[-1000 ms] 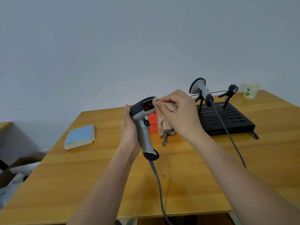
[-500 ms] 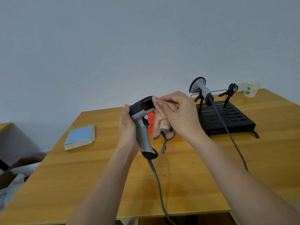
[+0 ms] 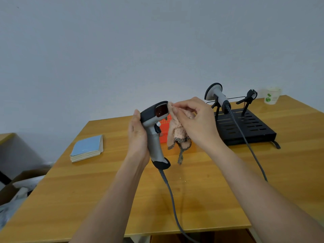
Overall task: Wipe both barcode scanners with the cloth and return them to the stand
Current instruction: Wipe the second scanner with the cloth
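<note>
Grey-and-black matt plastic handheld barcode scanner [image 3: 154, 130] with a glossy dark red window; fuzzy pink terry cloth [image 3: 177, 134] with a woven checked trim; smooth, lightly sheened honey-coloured wooden table [image 3: 105, 190]; matt black perforated metal stand [image 3: 245, 127]; white paper cup [image 3: 272, 97]; blue-covered stack of paper booklets [image 3: 87, 148].

No legible text, number or brand name appears on any surface. The only marking is a green printed emblem on the white paper cup [image 3: 272, 97], which stands just behind the far right corner of the black stand [image 3: 249, 127]; its lettering is too small to read.
</note>
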Demonstrator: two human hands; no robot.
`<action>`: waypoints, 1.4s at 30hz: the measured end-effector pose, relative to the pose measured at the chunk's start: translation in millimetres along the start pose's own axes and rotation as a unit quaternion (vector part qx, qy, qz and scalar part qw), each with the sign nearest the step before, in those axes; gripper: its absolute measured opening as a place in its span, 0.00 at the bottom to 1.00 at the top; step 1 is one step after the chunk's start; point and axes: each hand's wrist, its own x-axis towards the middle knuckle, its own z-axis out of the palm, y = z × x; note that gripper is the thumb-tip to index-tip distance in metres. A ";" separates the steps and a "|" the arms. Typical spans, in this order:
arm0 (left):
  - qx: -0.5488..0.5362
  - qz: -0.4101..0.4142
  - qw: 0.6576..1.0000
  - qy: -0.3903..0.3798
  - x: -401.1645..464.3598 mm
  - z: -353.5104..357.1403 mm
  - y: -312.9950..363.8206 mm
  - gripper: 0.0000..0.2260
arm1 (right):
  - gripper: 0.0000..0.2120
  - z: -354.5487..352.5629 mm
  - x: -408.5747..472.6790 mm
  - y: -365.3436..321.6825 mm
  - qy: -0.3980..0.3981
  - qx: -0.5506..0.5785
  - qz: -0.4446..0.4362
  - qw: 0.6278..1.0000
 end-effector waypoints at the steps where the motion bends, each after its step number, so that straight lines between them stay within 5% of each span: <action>1: 0.006 -0.004 1.000 0.001 -1.0 0.9 1.0 0.29 | 0.03 1.7 -0.4 0.3 -0.004 -0.006 -0.003 1.000; 5: 0.022 -0.004 1.000 0.008 -0.5 4.8 -2.6 0.43 | 0.04 5.5 -1.4 0.1 -0.005 -0.018 -0.018 1.000; 10: 0.025 0.005 1.000 0.005 5.2 0.9 -4.0 0.49 | 0.04 0.5 -4.7 -3.7 -0.055 0.050 0.010 0.997; 21: 0.019 -0.005 1.000 0.012 1.3 4.3 -2.4 0.44 | 0.05 2.7 -5.0 -6.5 -0.061 0.061 0.013 0.996; 27: -0.001 -0.008 1.000 -0.020 1.1 0.5 -4.2 0.28 | 0.04 -0.5 0.5 -4.9 -0.021 0.040 0.020 0.999; 33: 0.012 -0.004 1.000 -0.008 1.3 1.6 -5.3 0.42 | 0.04 7.4 -3.9 -5.5 -0.026 0.045 0.020 0.998; 38: -0.010 -0.010 1.000 -0.011 1.1 -0.2 -4.1 0.30 | 0.06 3.7 -4.5 -9.1 -0.076 0.061 0.011 0.995; 42: -0.015 -0.028 0.999 -0.024 0.9 1.0 -2.7 0.28 | 0.06 2.6 2.0 -9.6 -0.040 0.062 -0.002 0.997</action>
